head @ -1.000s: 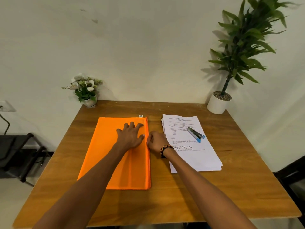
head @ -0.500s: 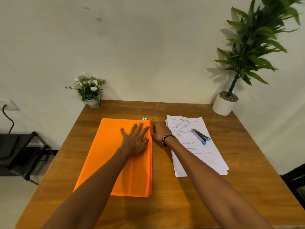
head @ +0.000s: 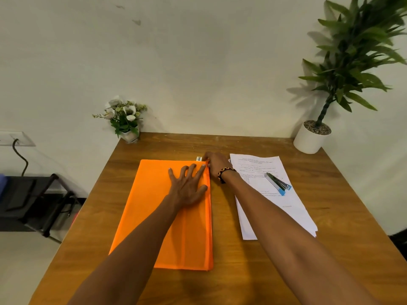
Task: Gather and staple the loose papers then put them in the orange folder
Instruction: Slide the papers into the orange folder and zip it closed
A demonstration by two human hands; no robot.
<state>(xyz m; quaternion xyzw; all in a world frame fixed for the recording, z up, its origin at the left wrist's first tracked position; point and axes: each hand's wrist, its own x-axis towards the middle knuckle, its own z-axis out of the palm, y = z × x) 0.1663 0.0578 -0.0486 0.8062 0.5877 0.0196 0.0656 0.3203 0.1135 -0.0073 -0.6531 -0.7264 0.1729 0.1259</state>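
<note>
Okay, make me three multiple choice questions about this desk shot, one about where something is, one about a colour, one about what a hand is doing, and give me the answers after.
1. Where does the stapler lie?
A. on the papers
B. on the folder
C. beside the flower pot

2. What colour is the folder?
A. blue
B. orange
C. white

3. What is the left hand doing?
A. holding the stapler
B. lifting the papers
C. pressing flat on the folder

Answers: 1 A, the stapler rests on the white stack. 2 B, the folder is bright orange. 3 C, the fingers are spread on the folder, while the right hand works at its far right corner.
</note>
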